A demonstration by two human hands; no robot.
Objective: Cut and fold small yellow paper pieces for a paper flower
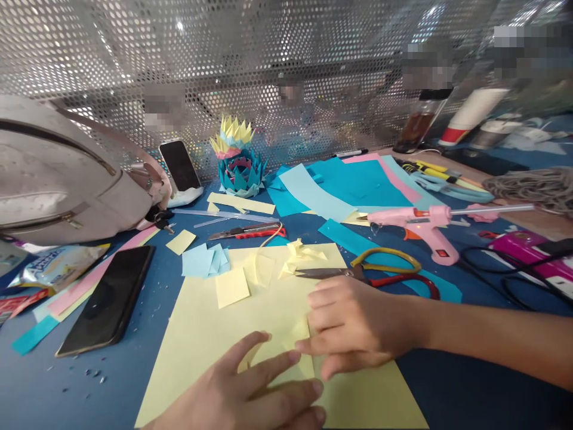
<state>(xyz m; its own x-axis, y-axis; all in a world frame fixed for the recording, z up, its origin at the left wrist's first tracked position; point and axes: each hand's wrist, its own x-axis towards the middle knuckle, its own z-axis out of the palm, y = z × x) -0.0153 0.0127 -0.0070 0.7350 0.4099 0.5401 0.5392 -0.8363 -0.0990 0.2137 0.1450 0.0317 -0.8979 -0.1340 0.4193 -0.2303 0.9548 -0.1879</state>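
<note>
A large pale yellow sheet of paper (210, 340) lies in front of me. My left hand (259, 382) rests low over it, fingers spread, their tips around a small yellow paper piece (299, 335) that looks partly folded. From the right, my right hand (358, 322) meets the same piece with curled fingers, its thumb and index at the paper's edge. Part of the piece is hidden beneath the fingers. Just beyond my right hand lie scissors (387, 269) with yellow and red handles. Yellow squares (233, 288), light blue squares (203, 261) and folded yellow pieces (301, 257) lie along the sheet's far edge.
A pink glue gun (432, 230) and a red utility knife (250, 232) lie farther back. Behind stands a layered paper model (242, 170). A dark phone (107, 301) and a pale backpack (67, 173) are left. Blue paper sheets (371, 185) spread before the perforated metal panel (268, 54).
</note>
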